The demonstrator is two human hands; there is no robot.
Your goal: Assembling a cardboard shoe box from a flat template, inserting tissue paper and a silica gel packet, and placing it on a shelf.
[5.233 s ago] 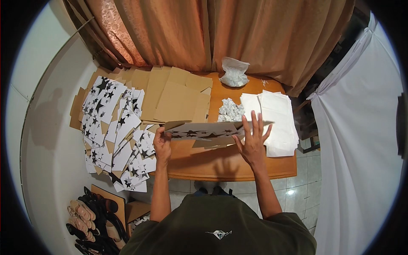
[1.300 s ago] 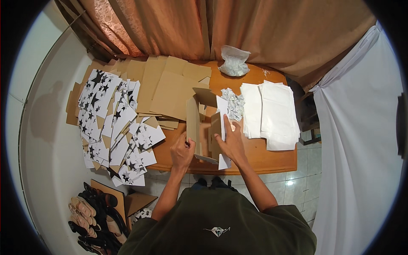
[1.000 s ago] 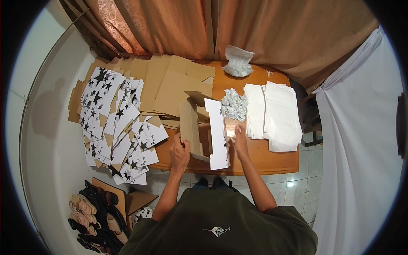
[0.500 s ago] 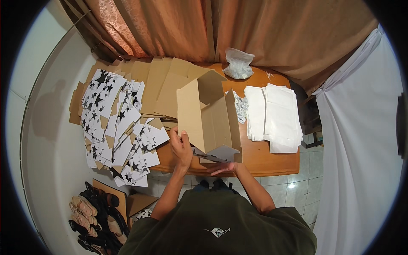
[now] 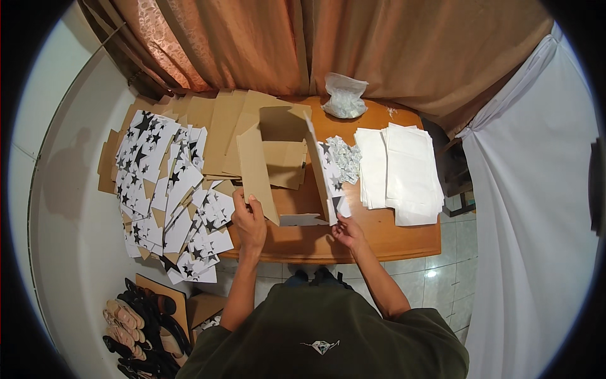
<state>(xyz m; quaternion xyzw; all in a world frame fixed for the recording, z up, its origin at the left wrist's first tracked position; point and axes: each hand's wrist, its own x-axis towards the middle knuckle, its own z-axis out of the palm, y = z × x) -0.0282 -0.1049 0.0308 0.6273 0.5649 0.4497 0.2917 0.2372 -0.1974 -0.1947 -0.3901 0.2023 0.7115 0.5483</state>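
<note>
A cardboard box (image 5: 257, 174), brown inside and white with black stars outside, stands opened out into a frame over the table. Through it the wooden tabletop and some brown cardboard show, so its bottom is not closed. At its near left corner my left hand (image 5: 250, 224) grips the edge of the brown side panel, thumb on top. My right hand (image 5: 348, 232) pinches the lower near corner of the star-printed right side. A narrow flap lies across the near side between my hands.
Flat star-printed cardboard pieces (image 5: 148, 170) and brown sheets (image 5: 211, 136) cover the table's left. To the right lie small crumpled packets (image 5: 343, 159) and white paper stacks (image 5: 411, 174). A plastic bag (image 5: 345, 98) sits at the back. Shoes (image 5: 142, 322) stand lower left.
The box has turned from tilted to upright and widened, its open middle now showing the table. My right hand has moved from beneath the near edge to its right corner.
</note>
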